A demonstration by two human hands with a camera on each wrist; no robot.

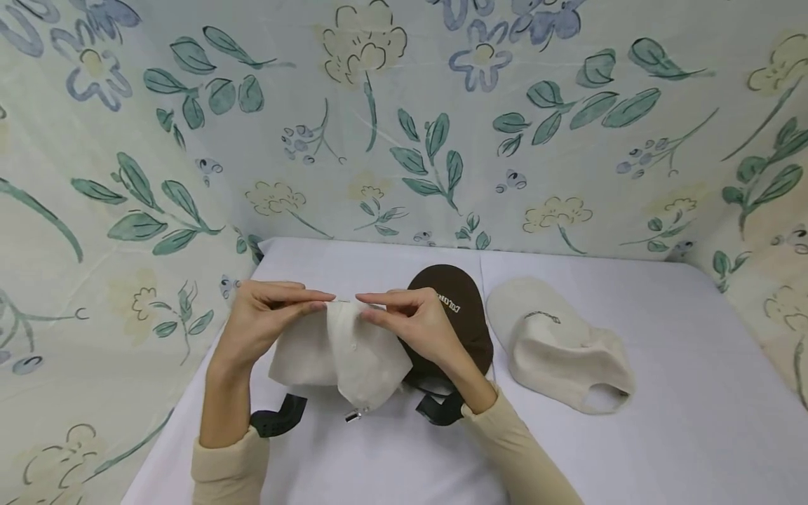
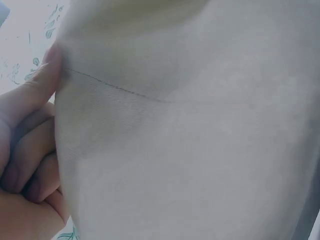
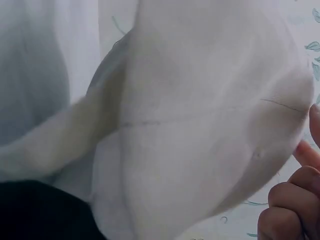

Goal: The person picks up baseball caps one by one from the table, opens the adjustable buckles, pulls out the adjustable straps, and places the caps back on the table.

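Note:
An off-white cap (image 1: 369, 361) hangs in front of me with its top edge up and a small metal buckle (image 1: 353, 415) at its lowest point. My left hand (image 1: 255, 322) pinches the upper edge between thumb and index finger, the other fingers curled behind. From the other side my right hand (image 1: 419, 319) pinches the same edge, its fingertips a short gap from the left ones. Pale fabric (image 2: 190, 150) with a dark seam line fills most of the left wrist view. In the right wrist view, fingertips (image 3: 302, 150) are right at the cap's edge.
Behind my right hand lies a dark brown cap (image 1: 467, 315) with white lettering. To its right is a beige cap (image 1: 568, 358) with its back opening facing me. Both lie on a white-covered table (image 1: 694, 393). A floral curtain (image 1: 404, 140) surrounds the table's back and sides.

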